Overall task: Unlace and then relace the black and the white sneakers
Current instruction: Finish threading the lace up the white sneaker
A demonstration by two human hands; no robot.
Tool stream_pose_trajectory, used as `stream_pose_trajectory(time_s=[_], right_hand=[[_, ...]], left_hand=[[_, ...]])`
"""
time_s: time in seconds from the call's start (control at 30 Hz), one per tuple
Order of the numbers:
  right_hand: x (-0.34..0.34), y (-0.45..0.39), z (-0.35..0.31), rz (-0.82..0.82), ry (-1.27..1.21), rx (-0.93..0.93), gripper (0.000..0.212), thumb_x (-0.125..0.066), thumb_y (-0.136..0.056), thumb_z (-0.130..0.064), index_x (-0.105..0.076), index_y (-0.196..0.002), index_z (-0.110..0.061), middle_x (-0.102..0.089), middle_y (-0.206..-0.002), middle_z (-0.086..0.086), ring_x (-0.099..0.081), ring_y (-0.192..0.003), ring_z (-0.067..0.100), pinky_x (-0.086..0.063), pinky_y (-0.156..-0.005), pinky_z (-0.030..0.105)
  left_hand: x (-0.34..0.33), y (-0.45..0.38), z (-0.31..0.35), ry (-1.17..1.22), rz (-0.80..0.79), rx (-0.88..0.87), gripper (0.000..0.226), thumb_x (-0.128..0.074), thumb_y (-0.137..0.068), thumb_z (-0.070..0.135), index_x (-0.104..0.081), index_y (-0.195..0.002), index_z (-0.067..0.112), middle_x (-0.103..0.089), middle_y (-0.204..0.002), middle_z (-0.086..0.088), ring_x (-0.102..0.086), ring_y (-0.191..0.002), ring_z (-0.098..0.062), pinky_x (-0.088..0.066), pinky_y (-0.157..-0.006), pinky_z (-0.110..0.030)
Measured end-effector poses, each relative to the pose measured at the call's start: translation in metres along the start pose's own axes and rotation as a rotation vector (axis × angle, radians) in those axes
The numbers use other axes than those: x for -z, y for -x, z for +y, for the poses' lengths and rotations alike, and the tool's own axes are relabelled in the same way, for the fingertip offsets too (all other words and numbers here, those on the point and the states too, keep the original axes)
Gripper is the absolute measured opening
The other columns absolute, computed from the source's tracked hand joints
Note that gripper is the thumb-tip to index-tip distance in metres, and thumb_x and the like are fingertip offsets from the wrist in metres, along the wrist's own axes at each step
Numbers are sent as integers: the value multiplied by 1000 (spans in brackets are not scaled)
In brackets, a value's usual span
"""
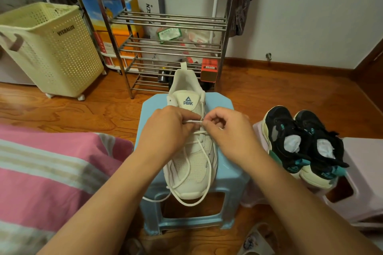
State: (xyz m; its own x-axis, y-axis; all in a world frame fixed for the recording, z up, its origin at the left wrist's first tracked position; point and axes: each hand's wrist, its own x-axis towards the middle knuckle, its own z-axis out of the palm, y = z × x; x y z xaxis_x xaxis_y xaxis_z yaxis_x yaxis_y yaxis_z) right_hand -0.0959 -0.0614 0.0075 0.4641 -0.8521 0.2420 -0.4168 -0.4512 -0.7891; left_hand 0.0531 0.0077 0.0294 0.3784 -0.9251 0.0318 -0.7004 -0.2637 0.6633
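Note:
A white sneaker [191, 163] lies on a light blue plastic stool [228, 174], toe toward me, heel pointing away. Its white lace [191, 202] runs through the upper eyelets, and loose loops hang over the toe and the stool's front edge. My left hand [165, 128] and my right hand [230, 130] meet over the upper eyelets, each pinching a short stretch of the lace between them. A pair of black sneakers [304, 143] with cream soles and teal accents sits on a pale pink stool [364, 184] to the right, white paper stuffed inside.
A metal shoe rack [165, 16] stands behind the blue stool, boxes stacked behind it. A cream laundry basket [51, 51] on wheels is at the left. A pink striped cloth [47, 172] covers the near left. The floor is wood.

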Motion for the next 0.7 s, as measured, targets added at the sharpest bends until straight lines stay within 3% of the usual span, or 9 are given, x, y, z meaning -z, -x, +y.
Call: stream_pose_trajectory(time_s=[0.07,0.13,0.2,0.23,0.3,0.37,0.43,0.53,0.7], right_hand=[[5,3,-1,-8,194,173,34,-67,-93,-16,-65,-123,-32,-54,-102,-15,-51,-85,-2,-42,-71,16],[8,2,1,-100,245,244,51,-58,-97,-10,-54,-140,-38,-45,-114,-14,-48,-95,2,-45,-80,20],[10,-1,4,-164,269,242,50,-49,-97,-12,-57,-138,-38,-45,-113,-13,-45,-101,3,-42,-84,22],[12,-2,5,-175,262,216,45,-44,-97,-19,-60,-137,-35,-46,-112,-14,-45,-102,2,-40,-85,20],[17,-3,5,-179,195,154,48,-34,-96,-39,-65,-132,-30,-49,-109,-18,-47,-104,-2,-36,-86,12],[18,-4,6,-177,129,133,57,-25,-93,-52,-70,-123,-32,-52,-107,-18,-49,-105,-5,-34,-84,6],[13,-3,2,-190,130,140,60,-21,-92,-56,-71,-118,-36,-53,-107,-15,-50,-104,-3,-37,-86,10],[3,-4,-4,-154,157,145,58,-24,-94,-56,-73,-115,-33,-52,-103,-17,-50,-101,-3,-40,-82,16],[-1,0,-4,-81,169,149,30,-47,-99,-38,-70,-117,-32,-51,-105,-18,-51,-103,-4,-43,-87,20]], left_hand=[[-1,0,-1,60,38,-15,11,-73,-92,32,-80,-97,39,-77,-89,10,-69,-89,-13,-58,-82,-39],[-5,3,0,114,70,-28,11,-73,-92,30,-80,-93,38,-76,-84,10,-69,-82,-12,-58,-78,-40],[-3,6,0,194,126,-35,14,-69,-95,25,-78,-89,34,-74,-80,10,-66,-71,-5,-59,-72,-34],[4,7,1,262,183,-25,15,-66,-97,23,-76,-88,30,-72,-79,11,-64,-68,-2,-57,-67,-23],[32,5,-13,348,406,20,14,-64,-98,23,-70,-86,28,-66,-78,13,-58,-62,4,-44,-56,-10],[65,-1,-46,512,693,142,14,-66,-94,26,-67,-80,28,-58,-68,11,-46,-52,-1,-38,-52,-22],[82,0,-82,751,876,322,20,-66,-89,22,-63,-70,25,-47,-61,5,-35,-48,-10,-29,-52,-30],[68,2,-104,759,851,474,23,-59,-96,16,-57,-74,22,-40,-61,1,-36,-51,-14,-33,-53,-34],[50,0,-81,1062,662,489,17,-47,-103,10,-51,-88,17,-46,-63,-1,-31,-36,-7,-22,-37,-17]])
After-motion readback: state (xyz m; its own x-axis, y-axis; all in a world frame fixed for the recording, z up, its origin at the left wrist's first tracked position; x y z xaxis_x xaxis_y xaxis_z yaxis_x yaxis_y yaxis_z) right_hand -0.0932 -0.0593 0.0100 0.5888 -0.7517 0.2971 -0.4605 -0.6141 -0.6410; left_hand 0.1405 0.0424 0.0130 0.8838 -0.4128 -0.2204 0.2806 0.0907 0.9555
